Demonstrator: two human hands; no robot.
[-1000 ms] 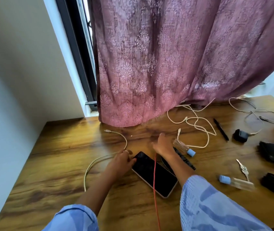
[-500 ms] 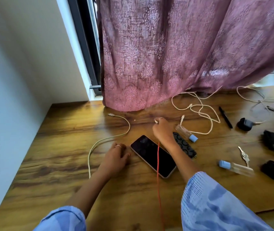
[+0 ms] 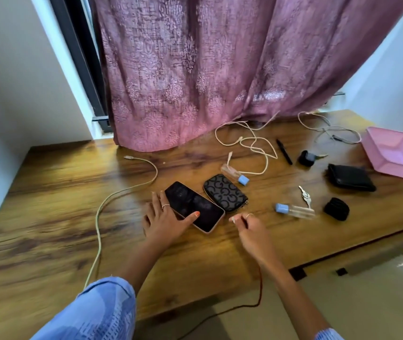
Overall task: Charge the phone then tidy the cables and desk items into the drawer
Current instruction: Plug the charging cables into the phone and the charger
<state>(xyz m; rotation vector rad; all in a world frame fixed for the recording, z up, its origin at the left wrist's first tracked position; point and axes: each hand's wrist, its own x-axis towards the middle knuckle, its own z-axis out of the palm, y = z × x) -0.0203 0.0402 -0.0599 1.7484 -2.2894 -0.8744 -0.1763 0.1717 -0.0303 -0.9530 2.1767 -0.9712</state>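
Observation:
A dark-screened phone (image 3: 193, 204) lies slantwise on the wooden desk (image 3: 48, 204). My left hand (image 3: 163, 224) rests against its left edge with straight fingers, and the thumb presses on the screen. My right hand (image 3: 252, 231) hovers just off the phone's near right corner and pinches the pale plug (image 3: 233, 219) of a red cable (image 3: 259, 290), which drops over the desk's front edge. A long white cable (image 3: 127, 190) curves along the desk left of the phone. Another white cable (image 3: 252, 143) lies tangled near the curtain.
A patterned pouch (image 3: 225, 192) lies beside the phone. To the right are two blue-capped bottles (image 3: 293, 210), keys (image 3: 304, 195), a pen (image 3: 284, 151), a black adapter (image 3: 306, 158), a wallet (image 3: 351, 177), a small black pouch (image 3: 336, 208) and a pink tray (image 3: 396, 153). A drawer front (image 3: 379, 256) sits under the desk's right end.
My right hand has drawn back from beyond the phone to its near right corner, bringing the red cable's end. My left hand has moved onto the phone. The patterned pouch is now uncovered.

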